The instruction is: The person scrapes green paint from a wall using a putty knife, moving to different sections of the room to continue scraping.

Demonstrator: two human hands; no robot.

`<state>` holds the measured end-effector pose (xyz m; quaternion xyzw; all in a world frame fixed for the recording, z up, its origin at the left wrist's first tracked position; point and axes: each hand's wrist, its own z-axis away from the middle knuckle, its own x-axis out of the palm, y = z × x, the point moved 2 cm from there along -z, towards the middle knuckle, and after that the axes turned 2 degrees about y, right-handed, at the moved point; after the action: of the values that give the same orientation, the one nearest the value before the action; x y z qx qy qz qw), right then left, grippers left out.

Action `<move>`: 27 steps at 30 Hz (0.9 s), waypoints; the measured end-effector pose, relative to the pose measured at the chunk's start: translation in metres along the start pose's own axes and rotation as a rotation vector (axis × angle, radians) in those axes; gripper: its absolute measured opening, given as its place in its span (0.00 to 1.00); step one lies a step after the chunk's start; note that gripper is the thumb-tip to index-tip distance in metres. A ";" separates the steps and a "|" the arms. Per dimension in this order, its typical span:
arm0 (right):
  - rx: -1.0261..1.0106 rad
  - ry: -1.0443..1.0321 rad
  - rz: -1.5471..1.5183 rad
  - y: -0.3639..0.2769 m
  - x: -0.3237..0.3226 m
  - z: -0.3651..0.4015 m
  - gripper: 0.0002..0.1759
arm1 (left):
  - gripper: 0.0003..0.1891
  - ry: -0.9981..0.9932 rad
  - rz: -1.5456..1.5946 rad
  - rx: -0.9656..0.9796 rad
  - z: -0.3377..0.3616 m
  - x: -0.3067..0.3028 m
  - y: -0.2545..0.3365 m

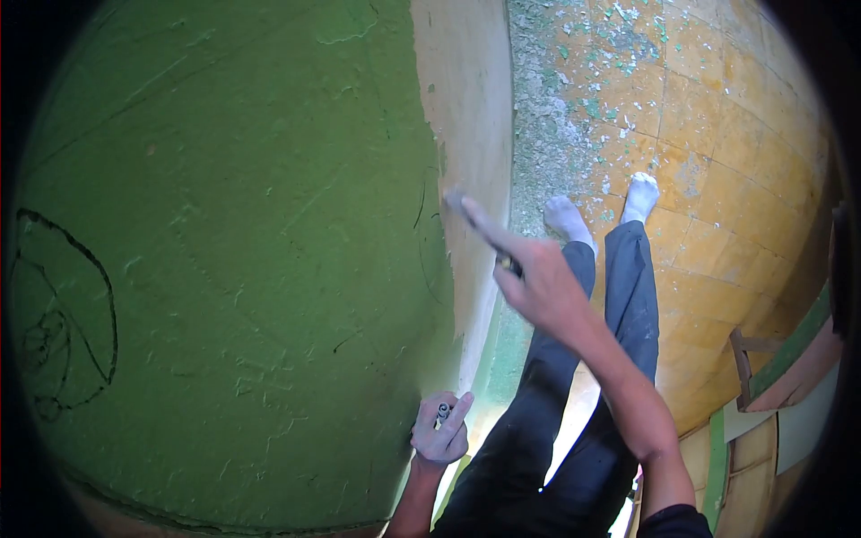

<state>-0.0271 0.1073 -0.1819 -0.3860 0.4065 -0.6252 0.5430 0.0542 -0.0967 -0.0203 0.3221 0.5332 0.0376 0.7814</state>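
Note:
My right hand (pixel 543 282) is closed round a scraper-like tool, its index finger stretched along it. A dark bit of handle (pixel 509 264) shows by the fingers, and the blurred tip is at the edge of the green paint on the wall (pixel 269 224). Beside that edge runs a pale strip (pixel 466 117) where the paint is gone. Lower down, my left hand (pixel 439 432) is closed near the wall's lower part, one finger raised. Between its fingers shows the round end of a small grey object (pixel 443 412), whose kind I cannot make out.
Paint flakes and grey dust (pixel 547 117) lie along the wall's foot on the yellow tiled floor (pixel 717 215). My feet in white socks (pixel 640 197) stand there. Wooden furniture (pixel 758 359) is at the right. Black lines (pixel 108 296) are drawn on the green wall.

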 end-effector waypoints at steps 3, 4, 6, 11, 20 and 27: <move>0.179 -0.098 0.179 -0.021 -0.031 -0.047 0.48 | 0.29 0.001 -0.010 0.013 0.000 0.005 -0.001; 0.133 -0.068 0.122 -0.016 -0.027 -0.040 0.48 | 0.29 -0.004 -0.010 -0.008 0.001 0.005 0.000; 0.077 -0.038 0.010 -0.005 -0.009 -0.015 0.47 | 0.29 -0.004 -0.001 -0.033 0.001 0.003 0.000; 0.138 -0.045 0.092 -0.016 -0.025 -0.048 0.45 | 0.28 -0.007 -0.026 0.017 0.000 0.004 -0.001; 0.098 -0.047 0.071 -0.025 -0.023 -0.041 0.48 | 0.28 -0.035 -0.029 0.010 -0.001 0.002 0.000; 0.098 -0.142 0.009 -0.026 -0.012 0.000 0.48 | 0.27 -0.039 -0.044 -0.017 -0.001 -0.002 0.003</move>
<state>-0.0354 0.1208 -0.1586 -0.4007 0.3374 -0.6130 0.5914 0.0536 -0.0945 -0.0177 0.3042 0.5244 0.0187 0.7951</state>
